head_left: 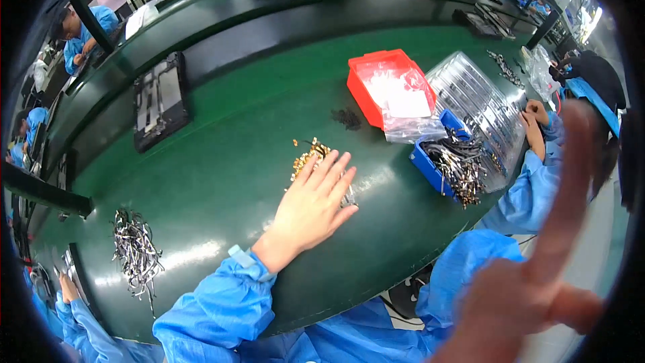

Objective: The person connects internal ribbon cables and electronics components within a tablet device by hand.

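My left hand (308,208) lies flat, palm down, fingers stretched out, over a pile of small gold-coloured parts (306,163) on the green table. Part of the pile is hidden under the fingers, and a few silvery bits show beside the index finger and thumb. Close to the camera at lower right, my right hand (514,296) is raised and blurred. One finger points up and another sticks out to the right; nothing shows in its grasp. Right of the pile stands a blue bin (430,169) heaped with short black cables with metal ends.
Behind the blue bin are a red bin (358,87) with plastic bags and a clear ribbed tray (457,70). A small black heap (347,118) lies near the red bin. Black-and-white cables (136,249) lie left. A co-worker's hands (534,124) are at the tray.
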Demonstrator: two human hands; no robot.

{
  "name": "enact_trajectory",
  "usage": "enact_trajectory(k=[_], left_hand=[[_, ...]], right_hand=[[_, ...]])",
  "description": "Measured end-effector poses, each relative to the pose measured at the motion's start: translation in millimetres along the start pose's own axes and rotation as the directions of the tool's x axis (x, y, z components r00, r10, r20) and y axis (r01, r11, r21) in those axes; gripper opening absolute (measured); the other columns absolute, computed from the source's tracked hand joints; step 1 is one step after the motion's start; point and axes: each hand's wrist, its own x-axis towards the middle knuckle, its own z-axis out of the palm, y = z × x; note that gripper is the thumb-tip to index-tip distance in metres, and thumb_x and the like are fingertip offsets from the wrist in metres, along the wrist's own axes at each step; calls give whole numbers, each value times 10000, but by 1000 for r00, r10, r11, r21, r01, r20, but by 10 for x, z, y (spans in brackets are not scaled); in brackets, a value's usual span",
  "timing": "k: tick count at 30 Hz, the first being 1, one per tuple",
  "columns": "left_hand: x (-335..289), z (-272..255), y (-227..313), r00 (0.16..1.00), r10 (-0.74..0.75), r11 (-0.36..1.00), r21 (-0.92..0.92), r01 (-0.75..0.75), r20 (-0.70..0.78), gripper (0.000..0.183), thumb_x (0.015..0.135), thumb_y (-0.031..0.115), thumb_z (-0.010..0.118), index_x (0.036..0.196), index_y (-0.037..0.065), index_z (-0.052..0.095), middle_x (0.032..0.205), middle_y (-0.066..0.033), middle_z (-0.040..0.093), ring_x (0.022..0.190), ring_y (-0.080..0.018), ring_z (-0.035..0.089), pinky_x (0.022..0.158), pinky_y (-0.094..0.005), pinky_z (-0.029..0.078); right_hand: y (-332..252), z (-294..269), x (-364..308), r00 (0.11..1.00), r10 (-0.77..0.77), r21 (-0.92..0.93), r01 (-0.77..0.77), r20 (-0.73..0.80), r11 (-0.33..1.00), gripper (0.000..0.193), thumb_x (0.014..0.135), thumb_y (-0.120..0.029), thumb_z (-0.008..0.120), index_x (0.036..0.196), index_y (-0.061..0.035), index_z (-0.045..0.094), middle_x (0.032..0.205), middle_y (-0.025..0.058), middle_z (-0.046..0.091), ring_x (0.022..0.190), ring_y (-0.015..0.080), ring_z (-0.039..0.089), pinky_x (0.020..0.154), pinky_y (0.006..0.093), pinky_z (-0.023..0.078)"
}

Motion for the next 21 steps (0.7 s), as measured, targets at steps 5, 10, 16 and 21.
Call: enact_trajectory(k=[5, 10, 16, 21], left_hand=[[-278, -201, -248, 973, 22, 995, -99, 1, 229, 660, 946, 460, 528, 1461, 72, 390, 1534, -132, 347, 1431, -297, 305, 1181, -478, 218], [-741, -448, -372, 957, 33, 983, -181, 21, 290, 676, 943, 500, 504, 1475, 100, 385, 1543, -101, 347, 1443, -273, 295, 1181, -480, 211], [-759, -647, -245, 986, 34, 999, -13, -32, 161, 590, 884, 508, 579, 1311, 101, 573, 1430, -83, 499, 1343, -256, 443, 1144, -463, 302], [-817, -502, -171, 992, 49, 990, -123, -64, -119, 271, 862, 261, 631, 1094, 132, 684, 1220, -12, 652, 1155, -158, 593, 1024, -357, 443]], right_hand=[[-94, 50, 130, 994, 57, 502, -95, 92, 860, 461, 953, 19, 484, 1397, -103, 486, 1184, 316, 608, 1046, 397, 656, 960, 484, 508], [203, -255, 356, 936, -277, 570, 108, 218, 815, 213, 957, -108, 457, 1123, -34, 569, 993, 192, 646, 631, 244, 665, 722, 435, 578], [1175, -1711, 919, 897, -149, -908, -400, -416, 128, 253, 932, -82, 608, 1161, 21, 641, 1242, 176, 623, 1195, 343, 577, 1010, 377, 456], [1427, -2048, 897, 883, -227, -797, -468, -410, -382, 490, 929, -155, 614, 1364, 28, 482, 1433, 244, 444, 1377, 399, 367, 1126, 439, 338]])
